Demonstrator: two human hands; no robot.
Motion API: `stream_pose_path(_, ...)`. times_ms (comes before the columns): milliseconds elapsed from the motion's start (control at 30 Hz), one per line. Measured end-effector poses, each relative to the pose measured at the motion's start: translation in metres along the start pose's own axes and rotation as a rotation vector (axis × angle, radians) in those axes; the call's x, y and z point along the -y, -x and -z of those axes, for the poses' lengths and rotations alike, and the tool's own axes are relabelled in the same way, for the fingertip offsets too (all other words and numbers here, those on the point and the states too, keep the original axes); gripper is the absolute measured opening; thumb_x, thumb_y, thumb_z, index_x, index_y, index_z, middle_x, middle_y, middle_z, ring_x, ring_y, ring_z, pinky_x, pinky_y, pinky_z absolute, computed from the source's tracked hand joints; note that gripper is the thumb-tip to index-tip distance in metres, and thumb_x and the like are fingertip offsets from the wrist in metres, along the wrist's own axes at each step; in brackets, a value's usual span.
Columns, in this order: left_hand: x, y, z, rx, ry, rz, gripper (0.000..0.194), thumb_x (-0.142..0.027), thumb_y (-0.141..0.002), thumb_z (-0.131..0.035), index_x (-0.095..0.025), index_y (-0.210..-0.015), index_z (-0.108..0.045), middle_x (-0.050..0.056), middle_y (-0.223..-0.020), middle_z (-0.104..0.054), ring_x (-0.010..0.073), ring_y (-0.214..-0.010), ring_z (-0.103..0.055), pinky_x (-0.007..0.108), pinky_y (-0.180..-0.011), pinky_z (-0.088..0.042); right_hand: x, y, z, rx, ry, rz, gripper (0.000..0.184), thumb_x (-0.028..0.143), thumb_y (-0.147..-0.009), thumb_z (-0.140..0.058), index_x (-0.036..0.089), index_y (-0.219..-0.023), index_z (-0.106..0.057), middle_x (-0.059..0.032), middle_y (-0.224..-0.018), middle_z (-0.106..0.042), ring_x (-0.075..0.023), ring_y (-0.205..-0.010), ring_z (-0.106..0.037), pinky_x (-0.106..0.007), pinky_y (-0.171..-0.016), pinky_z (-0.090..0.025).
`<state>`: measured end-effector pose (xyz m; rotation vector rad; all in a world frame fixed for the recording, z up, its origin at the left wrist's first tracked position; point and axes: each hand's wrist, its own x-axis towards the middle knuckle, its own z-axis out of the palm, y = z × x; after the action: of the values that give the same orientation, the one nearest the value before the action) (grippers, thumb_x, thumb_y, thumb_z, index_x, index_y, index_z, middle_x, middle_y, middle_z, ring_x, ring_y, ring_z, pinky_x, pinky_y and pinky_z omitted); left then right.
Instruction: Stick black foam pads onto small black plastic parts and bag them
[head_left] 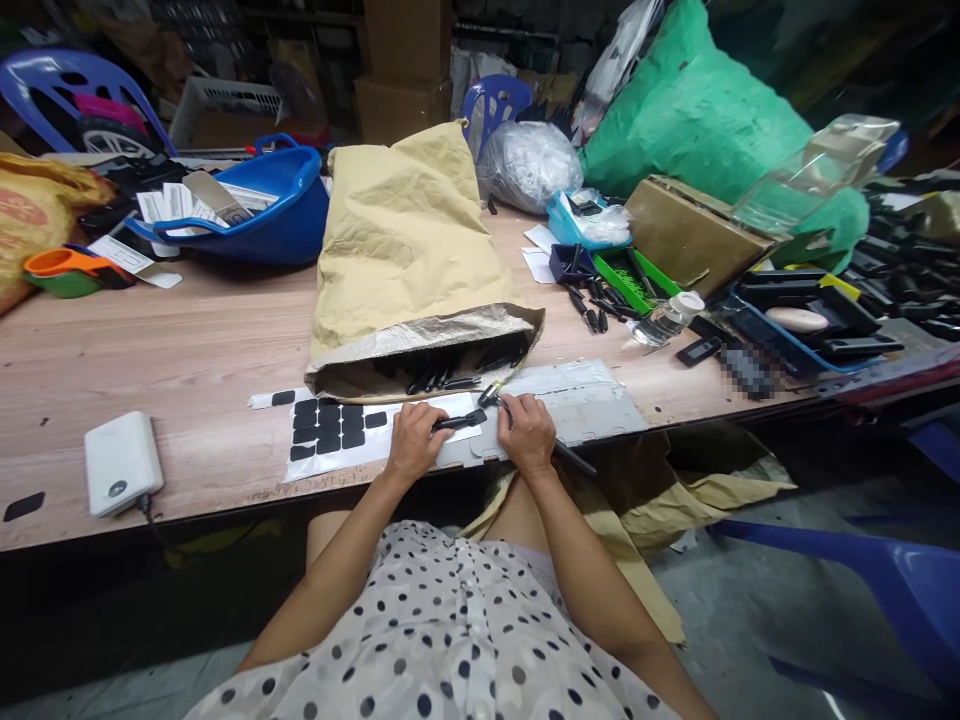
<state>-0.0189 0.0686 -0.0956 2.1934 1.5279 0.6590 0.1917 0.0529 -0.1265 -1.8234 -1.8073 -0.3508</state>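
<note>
My left hand (414, 438) is closed on a slim black part (459, 421), its wider end lying over a grey flat board (581, 398). My right hand (527, 435) grips a small hammer (491, 393); its dark handle sticks out behind the hand toward the table edge. The hammer head sits just above the black part's end, and I cannot tell whether they touch. Left of my left hand lies a white sheet (337, 462) with rows of black rounded-square stickers (328, 425). Just beyond both hands, a tan paper sack (405, 240) opens toward me, with black parts (427, 380) inside.
On the left are a white power bank (124, 462) with a cable and a blue basin (277, 210) of cards. To the right stand a green tray (634, 280), a clear bottle (667, 318), a cardboard box (690, 235) and a blue tray (795, 345) of black parts.
</note>
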Motion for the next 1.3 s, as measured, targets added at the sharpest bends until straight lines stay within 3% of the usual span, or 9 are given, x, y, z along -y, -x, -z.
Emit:
stream_pose_path(267, 0.006, -0.005, -0.008, -0.005, 0.08, 0.022, 0.01, -0.026, -0.079, -0.075, -0.025, -0.088, -0.073, 0.003, -0.093, -0.07, 0.0251, -0.095, -0.056, 0.04, -0.089, -0.045, -0.005, -0.004, 0.008, 0.012, -0.094, 0.007, 0.024, 0.021, -0.094, -0.05, 0.021, -0.104, -0.072, -0.0061, -0.085, -0.063, -0.0205, -0.08, -0.054, -0.031, -0.074, -0.043)
stream_pose_path(433, 0.004, -0.005, -0.008, 0.012, 0.106, 0.04, 0.009, -0.027, -0.08, -0.073, -0.026, -0.089, -0.074, 0.003, -0.092, -0.069, 0.0249, -0.096, -0.056, 0.04, -0.089, -0.046, 0.019, 0.005, 0.03, 0.01, -0.377, -0.025, 0.032, 0.025, -0.1, -0.041, 0.022, -0.114, -0.069, -0.0073, -0.095, -0.066, -0.0198, -0.09, -0.062, -0.031, -0.081, -0.05)
stream_pose_path(567, 0.002, -0.005, -0.007, 0.032, 0.111, 0.051, 0.009, -0.027, -0.082, -0.072, -0.027, -0.091, -0.075, 0.004, -0.093, -0.068, 0.0245, -0.096, -0.057, 0.038, -0.087, -0.045, 0.043, 0.018, 0.038, 0.08, -0.513, 0.004, 0.031, 0.027, -0.101, -0.042, 0.022, -0.114, -0.07, -0.0067, -0.091, -0.068, -0.0185, -0.086, -0.064, -0.03, -0.08, -0.052)
stream_pose_path(867, -0.002, -0.006, -0.01, 0.014, 0.097, 0.081, 0.008, -0.026, -0.082, -0.073, -0.025, -0.09, -0.074, 0.004, -0.092, -0.068, 0.0243, -0.096, -0.059, 0.038, -0.087, -0.046, 0.058, 0.02, 0.042, 0.046, -0.443, 0.044, 0.035, 0.026, -0.102, -0.04, 0.021, -0.12, -0.069, -0.0073, -0.09, -0.068, -0.0179, -0.084, -0.065, -0.028, -0.078, -0.053)
stream_pose_path(1033, -0.003, -0.006, -0.011, 0.01, 0.106, 0.087, 0.006, -0.026, -0.082, -0.073, -0.025, -0.088, -0.074, 0.004, -0.092, -0.068, 0.024, -0.095, -0.059, 0.038, -0.086, -0.046, 0.058, 0.019, 0.041, 0.094, -0.365, 0.062, 0.035, 0.025, -0.102, -0.04, 0.022, -0.115, -0.072, -0.0066, -0.086, -0.068, -0.0168, -0.078, -0.064, -0.026, -0.072, -0.052)
stream_pose_path(1300, -0.003, -0.006, -0.015, -0.036, 0.134, 0.069, 0.005, -0.024, -0.079, -0.075, -0.025, -0.084, -0.074, 0.002, -0.089, -0.067, 0.0225, -0.092, -0.058, 0.036, -0.085, -0.045, 0.051, 0.021, 0.04, -0.02, -0.444, 0.025, 0.034, 0.026, -0.102, -0.042, 0.021, -0.118, -0.071, -0.0071, -0.088, -0.068, -0.0172, -0.081, -0.064, -0.027, -0.075, -0.052)
